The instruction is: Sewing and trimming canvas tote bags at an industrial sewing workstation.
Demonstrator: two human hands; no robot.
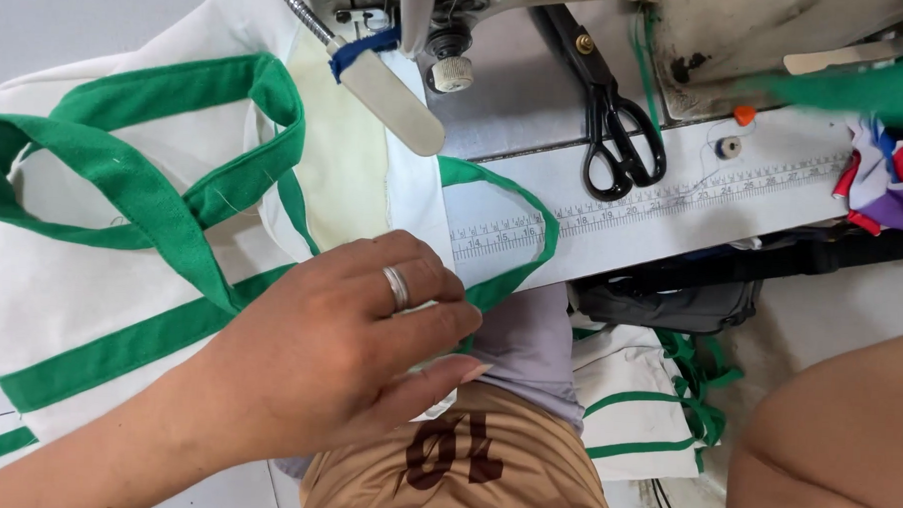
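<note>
On the table (673,207) edge, a white cloth bag (80,291) with green straps (134,188) is pressed flat under the left hand (338,350), whose fingers (424,328) are spread open and gripping nothing. Black scissors (616,130) are laid beside the sewing machine (499,45), well apart from the hand. The right hand is not seen.
</note>
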